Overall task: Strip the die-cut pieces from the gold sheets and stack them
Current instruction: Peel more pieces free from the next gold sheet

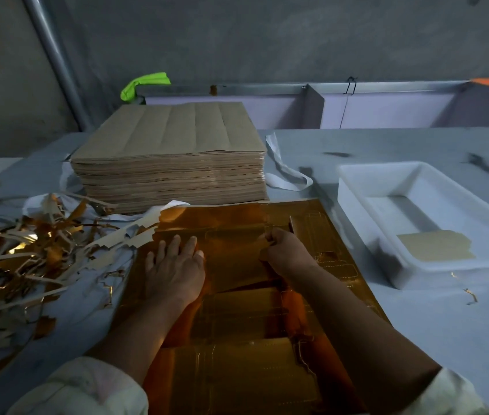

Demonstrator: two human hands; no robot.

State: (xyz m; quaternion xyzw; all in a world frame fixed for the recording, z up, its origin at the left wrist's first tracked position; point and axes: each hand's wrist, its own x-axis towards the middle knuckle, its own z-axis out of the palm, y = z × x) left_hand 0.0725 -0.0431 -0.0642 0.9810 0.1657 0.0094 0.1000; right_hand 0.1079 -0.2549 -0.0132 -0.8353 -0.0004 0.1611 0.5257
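Head view: gold sheet (237,310) beneath left hand (174,268) fingers (173,247), pinched by right hand (285,250).

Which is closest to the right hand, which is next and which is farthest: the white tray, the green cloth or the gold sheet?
1. The gold sheet, pinched by the right hand.
2. The white tray, on the table to its right.
3. The green cloth, far back, beyond the brown paper stack.

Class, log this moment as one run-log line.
left hand: pressing shiny gold die-cut sheet | right hand: pinching that sheet | stage: stripping
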